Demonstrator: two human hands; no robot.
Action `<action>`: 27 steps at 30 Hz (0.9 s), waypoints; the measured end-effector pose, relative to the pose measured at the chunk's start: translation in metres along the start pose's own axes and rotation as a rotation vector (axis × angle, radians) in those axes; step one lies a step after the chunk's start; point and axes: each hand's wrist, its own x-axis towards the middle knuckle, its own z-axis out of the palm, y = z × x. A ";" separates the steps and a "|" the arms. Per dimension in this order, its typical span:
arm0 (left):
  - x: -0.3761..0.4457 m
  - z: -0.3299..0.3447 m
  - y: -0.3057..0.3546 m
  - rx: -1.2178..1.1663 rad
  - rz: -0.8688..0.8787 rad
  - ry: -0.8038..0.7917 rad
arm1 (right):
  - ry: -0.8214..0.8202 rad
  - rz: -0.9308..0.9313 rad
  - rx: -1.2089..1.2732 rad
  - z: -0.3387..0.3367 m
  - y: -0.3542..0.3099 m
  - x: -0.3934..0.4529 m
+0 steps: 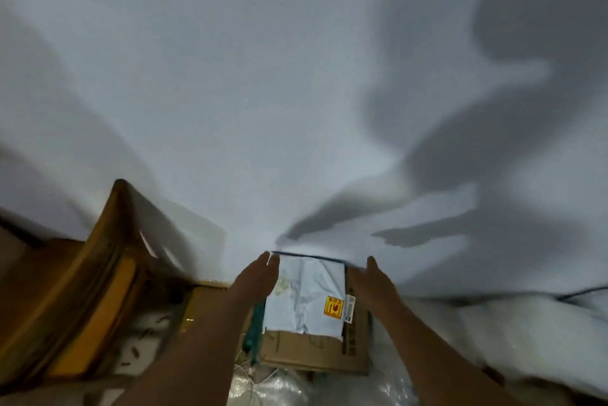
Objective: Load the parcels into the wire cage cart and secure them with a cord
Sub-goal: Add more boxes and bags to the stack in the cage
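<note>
A pale blue parcel [307, 295] with an orange sticker and a barcode strip lies on top of a brown cardboard box [312, 351], low in the middle of the blurred view. My left hand [255, 280] presses flat against the parcel's left edge. My right hand [371, 280] holds its right edge, fingers stretched forward. Both forearms reach in from the bottom. No wire cage or cord can be made out.
A white wall [296, 93] fills the upper view, with shadows of my arms on it. A tall cardboard box [98, 290] with yellow tape leans at the left. Clear plastic wrap [273, 389] lies below the boxes, and white bags [526, 340] sit at right.
</note>
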 end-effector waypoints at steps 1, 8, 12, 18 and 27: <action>0.018 0.018 -0.015 -0.047 -0.035 -0.040 | -0.015 0.028 0.021 0.018 0.012 0.019; 0.101 0.122 -0.101 -0.223 -0.003 -0.007 | -0.022 0.209 0.184 0.154 0.092 0.111; 0.117 0.158 -0.118 -0.294 -0.077 0.149 | 0.151 0.199 0.159 0.202 0.105 0.125; 0.105 0.162 -0.108 -0.225 -0.120 0.339 | 0.052 0.203 0.518 0.191 0.121 0.108; 0.042 0.161 0.014 -0.406 -0.026 -0.023 | 0.215 0.240 0.932 0.043 0.162 0.038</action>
